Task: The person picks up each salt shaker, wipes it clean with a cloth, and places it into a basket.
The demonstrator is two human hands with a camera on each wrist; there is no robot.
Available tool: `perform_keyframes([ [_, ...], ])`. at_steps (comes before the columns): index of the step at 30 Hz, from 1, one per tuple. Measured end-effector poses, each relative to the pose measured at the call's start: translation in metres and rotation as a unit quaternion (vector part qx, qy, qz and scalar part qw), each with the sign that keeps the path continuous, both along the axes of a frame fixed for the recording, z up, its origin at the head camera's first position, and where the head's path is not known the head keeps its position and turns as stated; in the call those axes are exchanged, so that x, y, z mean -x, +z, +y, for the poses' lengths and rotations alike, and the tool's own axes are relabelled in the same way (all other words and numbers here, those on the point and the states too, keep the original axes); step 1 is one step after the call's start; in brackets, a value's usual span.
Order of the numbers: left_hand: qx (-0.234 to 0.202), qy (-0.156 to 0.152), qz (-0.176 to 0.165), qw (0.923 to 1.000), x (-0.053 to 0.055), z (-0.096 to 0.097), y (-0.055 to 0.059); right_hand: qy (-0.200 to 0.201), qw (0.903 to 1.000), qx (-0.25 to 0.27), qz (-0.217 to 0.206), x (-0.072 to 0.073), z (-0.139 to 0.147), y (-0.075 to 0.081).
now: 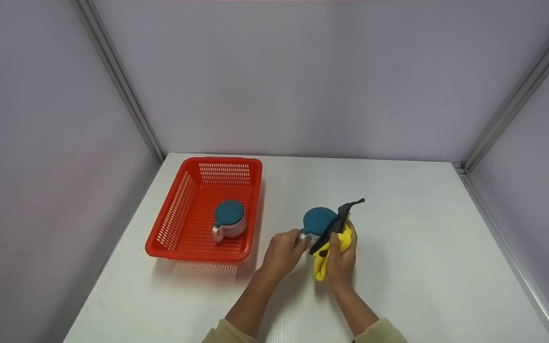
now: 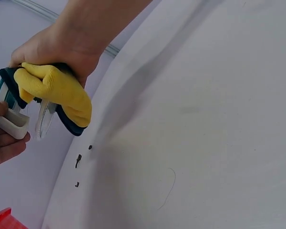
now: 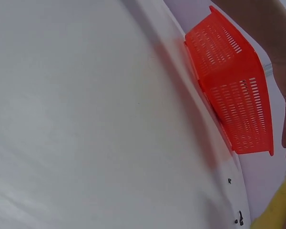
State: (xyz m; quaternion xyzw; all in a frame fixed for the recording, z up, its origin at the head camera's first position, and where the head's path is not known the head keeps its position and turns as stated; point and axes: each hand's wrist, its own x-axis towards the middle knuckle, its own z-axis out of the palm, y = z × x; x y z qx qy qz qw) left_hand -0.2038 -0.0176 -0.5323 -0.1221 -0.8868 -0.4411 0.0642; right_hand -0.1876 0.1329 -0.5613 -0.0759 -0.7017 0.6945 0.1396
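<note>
A white cup with a teal lid (image 1: 319,220) is held up in front of me. Its pale handle (image 2: 13,123) is gripped by my left hand (image 1: 281,255), thumb on top. In my right hand (image 1: 343,259) is a yellow-and-black cloth (image 1: 320,270), bunched against the cup's right side, with a thin black end sticking up past the lid. The left wrist view shows the cloth (image 2: 62,90) wrapped over much of the cup, hiding most of its wall. At the right wrist view's edge, only part of the yellow cloth (image 3: 276,205) appears.
To the left stands a red perforated basket (image 1: 257,205), holding a second white cup (image 1: 232,230) with a teal lid and a handle. Small dark specks (image 2: 78,161) lie on the white table (image 1: 422,267). Pale panels (image 1: 274,85) enclose the back and sides.
</note>
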Motion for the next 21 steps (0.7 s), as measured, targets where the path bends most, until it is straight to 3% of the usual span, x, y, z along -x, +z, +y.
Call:
perform_keyframes([
  [4, 0.002, 0.010, 0.017, 0.9998, 0.001, 0.001, -0.003, -0.016, 0.9972, -0.054, 0.050, -0.005, -0.008, 0.006],
  [10, 0.005, 0.019, 0.036, 0.9992, 0.000, 0.002, -0.006, -0.047, 0.9841, -0.135, 0.105, 0.002, -0.010, -0.017],
  [21, 0.005, 0.035, 0.054, 0.9979, 0.000, 0.002, -0.006, -0.040, 0.9676, -0.193, 0.157, 0.000, -0.014, -0.024],
])
